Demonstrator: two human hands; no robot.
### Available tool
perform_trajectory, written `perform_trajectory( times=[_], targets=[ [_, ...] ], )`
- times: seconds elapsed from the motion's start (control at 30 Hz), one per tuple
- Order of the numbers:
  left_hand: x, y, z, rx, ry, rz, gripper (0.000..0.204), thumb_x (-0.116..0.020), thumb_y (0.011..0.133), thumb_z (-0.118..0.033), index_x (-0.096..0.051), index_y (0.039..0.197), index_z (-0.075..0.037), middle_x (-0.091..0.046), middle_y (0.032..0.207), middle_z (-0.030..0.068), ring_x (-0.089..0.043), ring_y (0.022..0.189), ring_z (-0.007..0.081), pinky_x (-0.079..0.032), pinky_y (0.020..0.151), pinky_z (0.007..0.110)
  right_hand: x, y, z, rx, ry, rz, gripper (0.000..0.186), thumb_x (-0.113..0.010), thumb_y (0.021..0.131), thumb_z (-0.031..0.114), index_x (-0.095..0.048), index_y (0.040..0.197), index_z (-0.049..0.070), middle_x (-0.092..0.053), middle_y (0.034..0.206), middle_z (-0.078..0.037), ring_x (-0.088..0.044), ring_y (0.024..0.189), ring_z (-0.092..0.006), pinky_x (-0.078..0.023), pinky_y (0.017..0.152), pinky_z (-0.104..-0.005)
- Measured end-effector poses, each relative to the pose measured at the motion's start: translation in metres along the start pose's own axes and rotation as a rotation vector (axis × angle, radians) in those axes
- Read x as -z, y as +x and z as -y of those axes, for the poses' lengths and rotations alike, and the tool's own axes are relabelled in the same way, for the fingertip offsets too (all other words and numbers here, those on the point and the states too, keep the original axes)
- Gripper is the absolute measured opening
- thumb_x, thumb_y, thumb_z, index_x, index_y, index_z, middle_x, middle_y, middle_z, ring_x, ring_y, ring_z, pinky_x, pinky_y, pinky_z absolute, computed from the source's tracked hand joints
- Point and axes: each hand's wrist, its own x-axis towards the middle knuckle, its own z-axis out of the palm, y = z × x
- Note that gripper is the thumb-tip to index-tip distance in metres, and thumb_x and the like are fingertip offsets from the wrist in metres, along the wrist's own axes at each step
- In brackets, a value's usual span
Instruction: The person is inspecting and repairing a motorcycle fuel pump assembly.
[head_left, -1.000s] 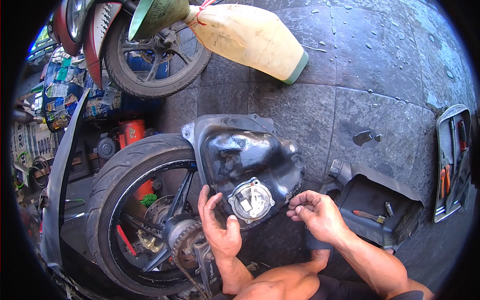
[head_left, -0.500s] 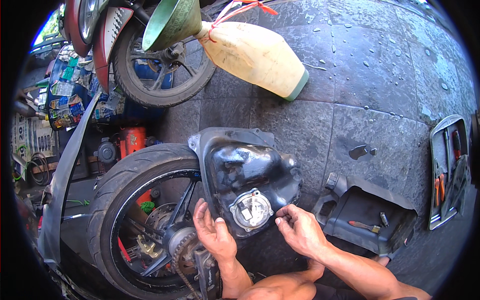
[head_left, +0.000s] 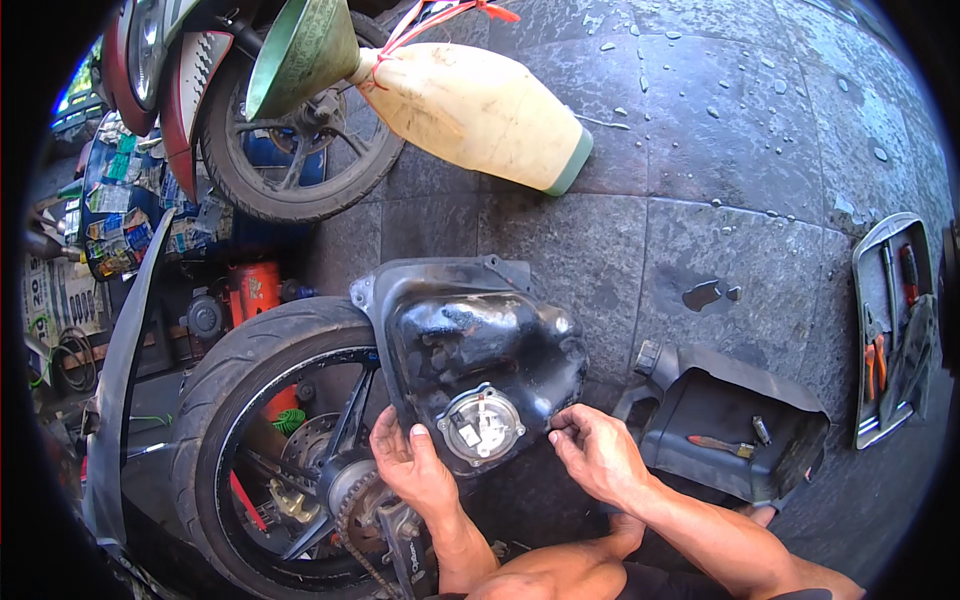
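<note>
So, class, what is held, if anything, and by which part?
The left hand is open, gripping nothing. The right hand is curled near the black tank; whether it holds anything cannot be told.

room to pass lies over floor point(head_left: 570, 245) beyond the black tank point(head_left: 470, 345); a wheel point(head_left: 352, 408) blocks its left, a canister point(head_left: 715, 410) its right.

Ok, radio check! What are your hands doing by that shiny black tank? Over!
Left hand open, near the black tank. Right hand curled at its lower right, anything held unclear. Round fitting faces up. Tyre close on the left.
</note>
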Motion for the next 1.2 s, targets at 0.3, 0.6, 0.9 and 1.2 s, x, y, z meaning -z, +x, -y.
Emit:
perform_trajectory(
  times=[0.3, 0.6, 0.9, 1.2],
  targets=[
    [0.0, -0.006, -0.008, -0.035, 0.057, 0.045, 0.039, -0.059, 0.095, 0.006, -0.056, 0.134, 0.01, -0.059, 0.138, 0.0192, -0.055, 0.132, 0.0268, -0.041, 0.116, 0.039, -0.016, 0.003, 0.004, 0.252, -0.114, -0.063, 0.019, -0.074, 0.094, 0.012, -0.068, 0.106, 0.0, -0.069, 0.094, -0.019, -0.071, 0.083, -0.0377, -0.058, 0.074, -0.0466],
    [0.003, -0.009, -0.017, -0.008, 0.062, 0.102, 0.035, -0.059, 0.096, 0.006, -0.058, 0.131, 0.009, -0.06, 0.138, 0.019, -0.059, 0.128, 0.0258, -0.045, 0.113, 0.038, -0.024, 0.003, 0.005, 0.393, -0.22, -0.134, 0.015, -0.076, 0.092, 0.011, -0.065, 0.1, 0.003, -0.065, 0.089, -0.015, -0.069, 0.083, -0.0382, -0.057, 0.071, -0.0473],
    [0.008, -0.01, -0.011, -0.017, 0.026, 0.141, 0.034, -0.056, 0.097, 0.009, -0.057, 0.131, 0.011, -0.058, 0.143, 0.0211, -0.059, 0.129, 0.0259, -0.045, 0.114, 0.038, -0.028, 0.007, 0.002, 0.471, -0.257, -0.188, 0.017, -0.078, 0.088, 0.005, -0.066, 0.101, 0.001, -0.064, 0.085, -0.015, -0.068, 0.076, -0.0352, -0.055, 0.067, -0.0432],
    [0.011, -0.009, -0.011, -0.037, -0.001, 0.144, 0.029, -0.058, 0.098, 0.006, -0.059, 0.126, 0.011, -0.059, 0.144, 0.0217, -0.059, 0.131, 0.0261, -0.044, 0.114, 0.037, -0.022, 0.008, 0.0, 0.502, -0.3, -0.143, 0.02, -0.079, 0.088, 0.007, -0.067, 0.103, 0.002, -0.062, 0.088, -0.015, -0.066, 0.076, -0.0362, -0.055, 0.067, -0.044]
  ],
)
